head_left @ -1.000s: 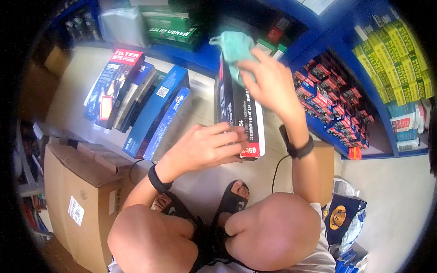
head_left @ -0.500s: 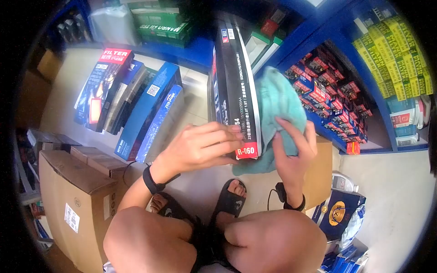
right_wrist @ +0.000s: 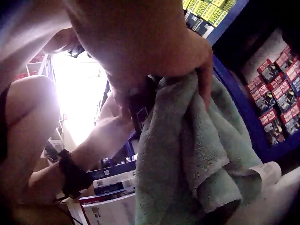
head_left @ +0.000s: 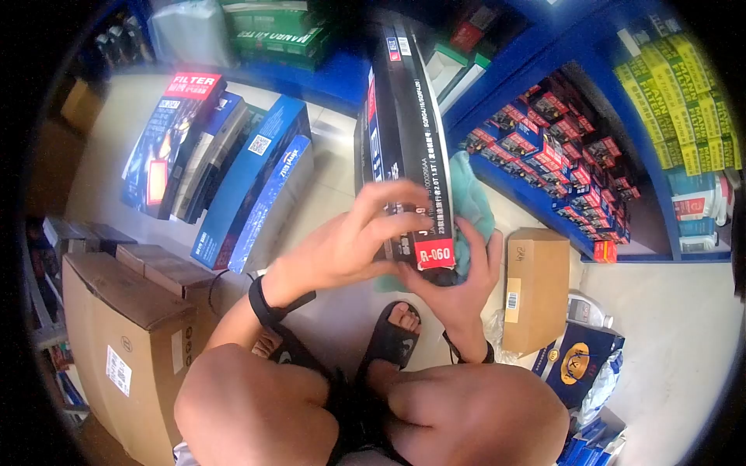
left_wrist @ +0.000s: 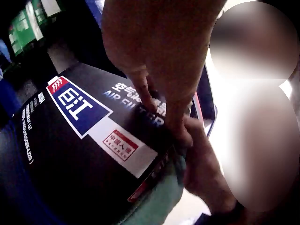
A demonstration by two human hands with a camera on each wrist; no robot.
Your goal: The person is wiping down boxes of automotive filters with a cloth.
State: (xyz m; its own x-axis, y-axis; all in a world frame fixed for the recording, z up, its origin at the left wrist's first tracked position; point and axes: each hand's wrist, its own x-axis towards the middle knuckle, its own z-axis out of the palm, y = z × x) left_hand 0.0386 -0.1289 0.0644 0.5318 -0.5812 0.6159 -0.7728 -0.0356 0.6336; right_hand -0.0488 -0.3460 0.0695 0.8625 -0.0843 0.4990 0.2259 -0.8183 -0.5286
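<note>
In the head view, a black air filter box (head_left: 398,147) stands on its narrow edge in front of me, its red "R-060" corner facing my knees. My left hand (head_left: 353,237) grips the box at the near end, fingers over the top edge. A green towel cloth (head_left: 471,190) lies along the box's right side. My right hand (head_left: 458,295) holds the cloth against the near right corner, with its thumb beneath the red label. The right wrist view has the cloth (right_wrist: 180,154) hanging in folds from that hand. In the left wrist view, the printed broad face (left_wrist: 61,150) shows.
Several filter boxes (head_left: 252,179) lean in a row at the left. Cardboard cartons stand at the left (head_left: 128,349) and right (head_left: 536,291). Blue shelving (head_left: 482,105) with small red boxes (head_left: 556,159) and yellow boxes (head_left: 684,109) rises ahead and right.
My right hand has brought the cloth from the box's far top end down its right side to the near corner. The left hand keeps its grip at the near end.
</note>
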